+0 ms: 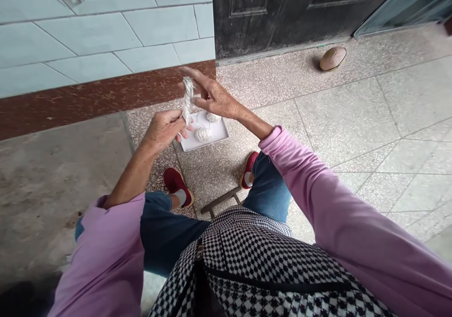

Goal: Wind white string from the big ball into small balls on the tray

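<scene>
My left hand (163,130) is closed around the lower end of a white twisted skein of string (187,99). My right hand (211,95) pinches the skein's upper end, with the index finger stretched out above it. Both hands are raised over a white tray (219,131) on the floor. Two small balls of white string lie in that tray, one near its front (203,134) and one at its back (213,117). Thin strands trail from the tray toward me.
I sit with red shoes (176,184) on a speckled floor, and a low stool's leg (221,199) shows between my knees. A tiled wall stands at left, a dark door ahead. A tan oval object (332,58) lies by the door.
</scene>
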Demonstrator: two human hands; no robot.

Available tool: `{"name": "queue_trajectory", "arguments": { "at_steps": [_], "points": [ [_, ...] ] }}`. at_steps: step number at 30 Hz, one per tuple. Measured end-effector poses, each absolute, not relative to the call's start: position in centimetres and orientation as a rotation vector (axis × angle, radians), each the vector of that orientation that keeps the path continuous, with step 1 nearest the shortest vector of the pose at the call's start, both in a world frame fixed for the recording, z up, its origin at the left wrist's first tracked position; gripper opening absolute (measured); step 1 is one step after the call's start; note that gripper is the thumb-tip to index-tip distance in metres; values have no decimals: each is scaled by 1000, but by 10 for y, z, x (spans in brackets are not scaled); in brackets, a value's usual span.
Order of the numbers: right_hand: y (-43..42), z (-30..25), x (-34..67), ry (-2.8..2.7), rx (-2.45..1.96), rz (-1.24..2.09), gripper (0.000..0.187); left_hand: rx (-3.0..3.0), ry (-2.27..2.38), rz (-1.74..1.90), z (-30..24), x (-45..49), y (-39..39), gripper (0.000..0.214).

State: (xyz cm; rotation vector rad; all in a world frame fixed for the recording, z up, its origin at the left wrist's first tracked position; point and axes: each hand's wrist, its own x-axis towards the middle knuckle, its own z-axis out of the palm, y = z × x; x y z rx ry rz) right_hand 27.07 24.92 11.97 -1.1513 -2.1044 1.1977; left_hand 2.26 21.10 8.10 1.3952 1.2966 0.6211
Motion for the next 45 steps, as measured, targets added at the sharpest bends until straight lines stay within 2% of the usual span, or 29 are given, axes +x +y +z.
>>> {"name": "queue_trajectory", "arguments": {
  "at_steps": [7,11,14,17,19,25,32,36,39,43,45],
  "points": [
    [263,83,277,-2081,-1087,1083,89,1917,1544,903,93,16,209,18],
    [267,79,273,-2020,-1024,1299,69,1944,1515,965,99,22,204,22],
    [267,78,269,-1959,-989,1487,61,1904,1496,989,102,27,200,28],
    [264,77,265,-1903,-928,1618,53,1809,1460,1054,102,30,198,46],
    [262,78,263,-1876,-900,1686,55,1734,1367,1086,101,29,198,55],
    [249,96,271,-1778,-979,1828,60,1512,1022,938,100,25,197,49],
    [242,94,265,-1561,-952,1826,54,1383,987,1123,88,27,206,36],
    [242,89,255,-1431,-971,1727,58,1457,929,1233,69,23,219,47],
    [244,78,256,-1405,-966,1697,56,1540,919,1249,62,20,224,44],
    [249,57,259,-1433,-811,1795,51,1644,963,1261,61,22,221,38],
    [252,50,261,-1452,-751,1849,56,1657,1015,1280,62,25,220,37]
  ]
}}
